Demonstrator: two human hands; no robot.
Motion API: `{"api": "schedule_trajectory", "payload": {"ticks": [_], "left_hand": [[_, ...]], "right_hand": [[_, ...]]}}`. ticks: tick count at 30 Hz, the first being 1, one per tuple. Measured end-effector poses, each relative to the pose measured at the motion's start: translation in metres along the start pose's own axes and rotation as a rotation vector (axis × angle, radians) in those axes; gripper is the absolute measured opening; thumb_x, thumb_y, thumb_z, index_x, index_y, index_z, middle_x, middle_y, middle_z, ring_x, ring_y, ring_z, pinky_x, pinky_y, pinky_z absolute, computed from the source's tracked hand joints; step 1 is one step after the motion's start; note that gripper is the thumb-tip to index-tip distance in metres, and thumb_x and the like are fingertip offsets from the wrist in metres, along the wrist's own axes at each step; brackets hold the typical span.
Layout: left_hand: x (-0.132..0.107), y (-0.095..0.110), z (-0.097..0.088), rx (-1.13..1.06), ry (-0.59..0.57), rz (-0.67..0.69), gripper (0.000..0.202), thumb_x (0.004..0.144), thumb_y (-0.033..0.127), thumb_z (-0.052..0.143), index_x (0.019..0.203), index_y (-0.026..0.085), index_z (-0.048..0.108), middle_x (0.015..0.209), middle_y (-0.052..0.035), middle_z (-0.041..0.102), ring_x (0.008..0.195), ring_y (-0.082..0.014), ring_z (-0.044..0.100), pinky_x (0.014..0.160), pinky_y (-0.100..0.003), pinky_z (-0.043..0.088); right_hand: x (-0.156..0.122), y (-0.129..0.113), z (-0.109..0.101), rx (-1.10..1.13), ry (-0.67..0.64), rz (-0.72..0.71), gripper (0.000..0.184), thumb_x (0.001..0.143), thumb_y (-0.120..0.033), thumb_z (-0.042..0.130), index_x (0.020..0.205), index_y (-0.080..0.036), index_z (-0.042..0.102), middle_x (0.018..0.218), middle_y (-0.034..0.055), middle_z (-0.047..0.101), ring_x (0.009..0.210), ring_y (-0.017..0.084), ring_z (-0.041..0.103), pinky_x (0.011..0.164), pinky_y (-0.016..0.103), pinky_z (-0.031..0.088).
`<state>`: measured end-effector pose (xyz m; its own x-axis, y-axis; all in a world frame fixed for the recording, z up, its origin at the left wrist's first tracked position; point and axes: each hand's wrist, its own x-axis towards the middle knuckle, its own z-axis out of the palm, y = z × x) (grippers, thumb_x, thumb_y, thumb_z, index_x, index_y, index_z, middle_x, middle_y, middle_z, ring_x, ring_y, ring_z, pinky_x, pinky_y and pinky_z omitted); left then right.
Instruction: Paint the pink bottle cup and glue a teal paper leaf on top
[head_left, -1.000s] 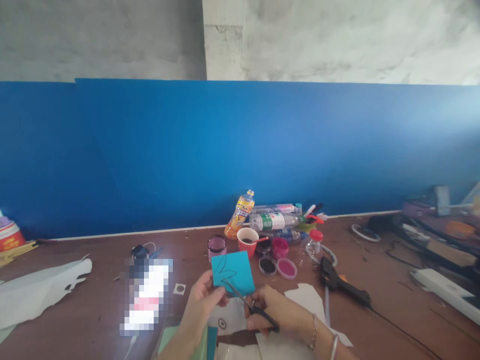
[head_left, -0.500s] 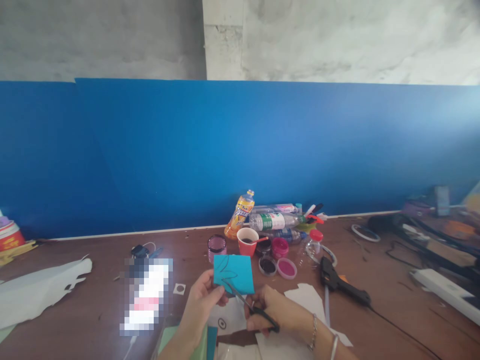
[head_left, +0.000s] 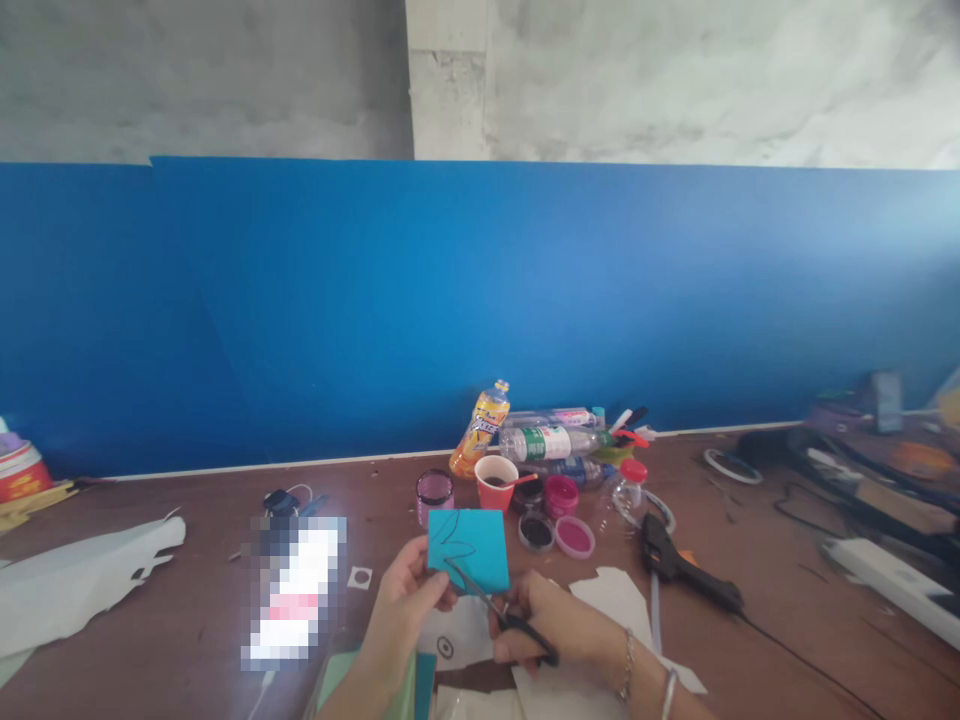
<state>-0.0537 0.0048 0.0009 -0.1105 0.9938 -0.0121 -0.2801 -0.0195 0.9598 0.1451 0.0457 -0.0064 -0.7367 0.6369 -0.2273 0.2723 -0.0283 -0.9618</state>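
Note:
A bright blue sheet of paper with dark curved outlines drawn on it is pinched at its lower left corner by my left hand. My right hand is wrapped round the dark handles of a pair of scissors. The blades reach up and left across the lower part of the blue sheet, near my left fingertips. Below the hands lies white paper with a small ringed circle drawn on it.
Behind the sheet stand a red paper cup, an orange drink bottle, lying plastic bottles and open paint pots. A black glue gun with a cord lies right. A blurred-out bright screen lies left.
Almost nothing differs. The lower right part of the blue sheet has shifted down very slightly by the scissors; both hands keep their places.

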Motion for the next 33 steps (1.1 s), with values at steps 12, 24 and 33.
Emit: {"api": "schedule_trajectory", "payload": {"ticks": [12,24,33], "left_hand": [[0.002,-0.002,0.001,-0.014,-0.003,-0.008,0.041,0.061,0.031,0.075,0.097,0.017,0.062,0.068,-0.0021,0.068,0.05,-0.0127,0.058,0.051,-0.025,0.043],[0.003,-0.002,0.0,-0.022,-0.005,-0.027,0.041,0.06,0.03,0.075,0.097,0.017,0.063,0.067,-0.0019,0.068,0.05,-0.0129,0.058,0.051,-0.026,0.043],[0.0,0.0,0.0,0.007,0.002,-0.035,0.041,0.067,0.038,0.071,0.101,0.017,0.062,0.068,-0.0022,0.067,0.053,-0.0133,0.057,0.054,-0.027,0.044]], "right_hand": [[-0.001,-0.012,0.005,0.095,-0.018,-0.089,0.041,0.054,-0.038,0.084,0.08,-0.012,0.065,0.056,-0.0062,0.054,0.042,0.005,0.048,0.035,0.013,0.034],[-0.001,-0.009,0.003,0.067,-0.03,-0.059,0.034,0.057,-0.035,0.082,0.075,-0.012,0.064,0.057,-0.0047,0.057,0.043,0.005,0.049,0.036,0.013,0.035],[0.003,-0.004,0.002,0.107,-0.03,-0.043,0.039,0.048,-0.031,0.086,0.077,-0.014,0.065,0.061,-0.0047,0.059,0.041,0.006,0.049,0.034,0.014,0.036]]}}
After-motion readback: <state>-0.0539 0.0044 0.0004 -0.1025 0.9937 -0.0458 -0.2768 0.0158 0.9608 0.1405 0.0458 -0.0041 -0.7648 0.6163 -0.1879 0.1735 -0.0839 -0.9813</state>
